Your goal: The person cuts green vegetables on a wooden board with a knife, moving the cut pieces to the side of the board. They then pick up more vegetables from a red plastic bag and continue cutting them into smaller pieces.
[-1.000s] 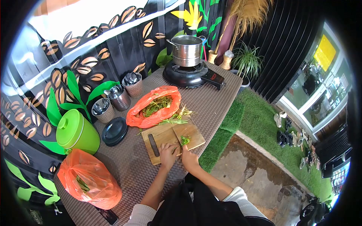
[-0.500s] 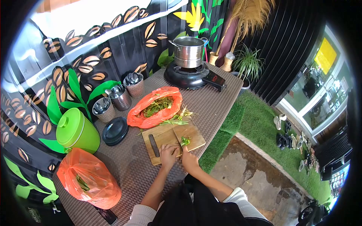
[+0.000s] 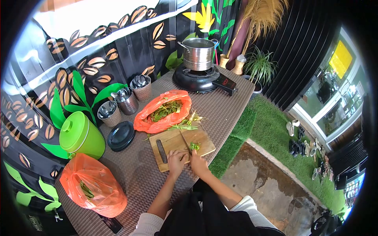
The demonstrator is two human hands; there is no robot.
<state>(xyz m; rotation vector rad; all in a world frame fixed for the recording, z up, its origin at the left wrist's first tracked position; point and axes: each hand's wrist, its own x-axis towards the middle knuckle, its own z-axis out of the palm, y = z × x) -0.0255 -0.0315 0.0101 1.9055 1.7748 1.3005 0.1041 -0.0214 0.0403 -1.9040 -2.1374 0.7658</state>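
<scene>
My right hand point(image 3: 199, 163) is closed round the handle of a knife point(image 3: 185, 138), whose blade points away from me across the wooden cutting board point(image 3: 169, 143). Beside it, my left hand point(image 3: 176, 160) rests on the board with its fingers curled down, close to the blade. What lies under those fingertips is hidden. A small heap of chopped green leaves point(image 3: 195, 146) sits just right of the blade. Beyond the board stands an open orange plastic bag point(image 3: 157, 126) full of leafy greens point(image 3: 167, 111). Loose stems with roots point(image 3: 194, 117) lie against the bag's right side.
A steel pot point(image 3: 198, 55) stands on a black portable stove point(image 3: 193, 80) at the far end. Along the wall are cutlery cups point(image 3: 126, 103), dark plates point(image 3: 121, 135) and a green lidded container point(image 3: 80, 135). Nearer, another orange bag point(image 3: 98, 188) sits by a phone point(image 3: 112, 225).
My right hand and the knife have shifted slightly, and the blade now appears thinner, more edge-on. My left hand stays in nearly the same place on the board.
</scene>
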